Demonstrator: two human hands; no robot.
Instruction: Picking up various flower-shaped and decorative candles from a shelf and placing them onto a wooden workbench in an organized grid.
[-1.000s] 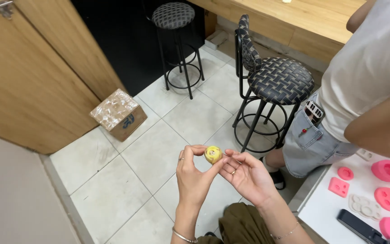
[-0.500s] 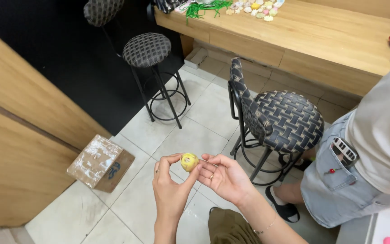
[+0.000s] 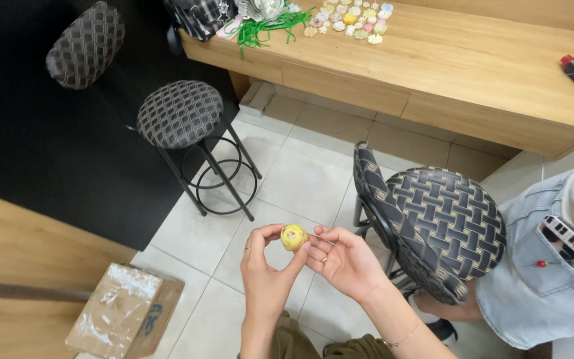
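Here we hold a small yellow flower [image 3: 293, 237] over the tiled floor [image 3: 300, 179], pinched in our left hand [image 3: 267, 276] fingertips so it faces up, while our right hand [image 3: 343, 260] grips a thin pin beside it.

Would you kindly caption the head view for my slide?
Left hand pinches small yellow round piece; right hand touches it, above tiled floor.

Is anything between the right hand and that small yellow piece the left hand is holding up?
Nothing visible. The left hand pinches the yellow round piece at its fingertips, and the right hand sits right beside it, fingertips at its edge, above bare floor tiles.
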